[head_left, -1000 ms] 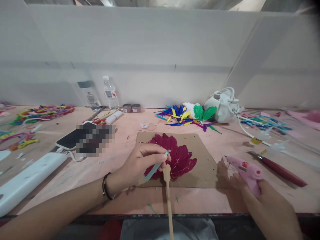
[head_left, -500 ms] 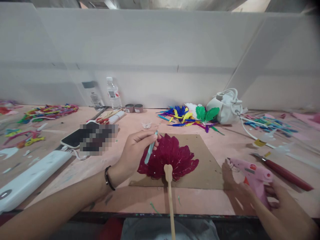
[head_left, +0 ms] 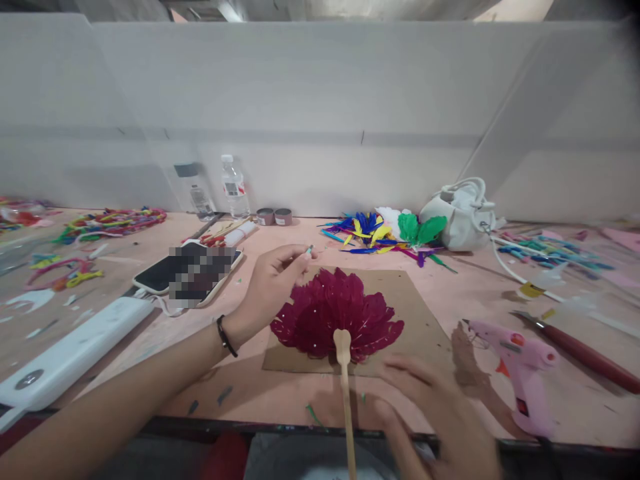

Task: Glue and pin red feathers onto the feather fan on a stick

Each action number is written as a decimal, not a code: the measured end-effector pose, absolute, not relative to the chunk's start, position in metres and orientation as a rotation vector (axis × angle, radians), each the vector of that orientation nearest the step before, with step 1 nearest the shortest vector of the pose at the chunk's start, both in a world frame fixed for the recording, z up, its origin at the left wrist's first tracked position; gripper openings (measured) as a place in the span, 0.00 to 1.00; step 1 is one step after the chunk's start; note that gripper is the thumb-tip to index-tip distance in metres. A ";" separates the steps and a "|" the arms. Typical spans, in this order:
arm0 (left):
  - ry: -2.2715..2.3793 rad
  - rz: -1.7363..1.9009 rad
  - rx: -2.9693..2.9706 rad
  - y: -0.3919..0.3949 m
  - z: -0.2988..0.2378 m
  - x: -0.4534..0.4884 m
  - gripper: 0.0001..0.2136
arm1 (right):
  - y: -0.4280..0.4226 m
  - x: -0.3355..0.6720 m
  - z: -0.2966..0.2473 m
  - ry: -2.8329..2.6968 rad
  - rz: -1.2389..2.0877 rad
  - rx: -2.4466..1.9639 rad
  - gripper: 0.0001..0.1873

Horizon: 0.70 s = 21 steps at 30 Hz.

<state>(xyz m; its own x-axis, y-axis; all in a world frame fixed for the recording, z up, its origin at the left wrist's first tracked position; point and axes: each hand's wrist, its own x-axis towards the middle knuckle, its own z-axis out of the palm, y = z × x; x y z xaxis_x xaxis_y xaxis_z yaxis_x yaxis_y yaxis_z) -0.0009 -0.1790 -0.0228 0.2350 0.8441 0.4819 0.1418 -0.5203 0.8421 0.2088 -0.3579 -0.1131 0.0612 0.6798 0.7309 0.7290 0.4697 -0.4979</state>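
Observation:
A dark red feather fan (head_left: 336, 316) with a wooden stick handle (head_left: 347, 400) lies on a brown cardboard sheet (head_left: 415, 313). My left hand (head_left: 270, 283) hovers over the fan's upper left edge, pinching a thin light-blue tool (head_left: 307, 253) between thumb and fingers. My right hand (head_left: 435, 413) is blurred near the table's front edge, just right of the stick, fingers spread with nothing in them. The pink glue gun (head_left: 520, 363) stands by itself on the table to the right.
A pile of coloured feathers (head_left: 380, 233) and a white bag (head_left: 463, 213) lie at the back. A phone (head_left: 175, 270), white power strip (head_left: 65, 360), two bottles (head_left: 233, 187) and pipe cleaners (head_left: 110, 220) sit left. A red-handled knife (head_left: 580, 350) lies right.
My right hand let go of the glue gun and moved left toward the stick. My left hand lifted the blue tool up and back, off the fan's centre.

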 end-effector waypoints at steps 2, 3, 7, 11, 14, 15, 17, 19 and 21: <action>0.909 1.320 2.069 -0.181 -0.021 -0.001 0.09 | -0.344 0.187 -0.108 -1.752 -0.098 -1.143 0.11; 0.894 1.313 2.165 -0.181 -0.020 -0.001 0.09 | -0.339 0.181 -0.107 -1.791 -0.108 -1.117 0.12; 0.774 1.254 2.327 -0.184 -0.022 0.001 0.10 | -0.332 0.177 -0.114 -1.870 -0.076 -1.099 0.14; 0.707 1.193 2.441 -0.180 -0.031 0.002 0.11 | -0.333 0.176 -0.120 -1.892 0.008 -1.144 0.09; 0.675 1.133 2.523 -0.176 -0.040 0.003 0.12 | -0.332 0.173 -0.120 -1.895 0.068 -1.179 0.06; 0.654 1.116 2.546 -0.176 -0.043 0.004 0.12 | -0.332 0.173 -0.120 -1.895 0.079 -1.185 0.06; 0.612 1.094 2.588 -0.175 -0.050 0.005 0.11 | -0.332 0.172 -0.119 -1.890 0.087 -1.191 0.05; 0.592 1.070 2.626 -0.175 -0.057 0.006 0.11 | -0.332 0.172 -0.119 -1.891 0.094 -1.192 0.05; 0.592 1.022 2.675 -0.176 -0.064 0.006 0.12 | -0.332 0.172 -0.119 -1.896 0.099 -1.188 0.05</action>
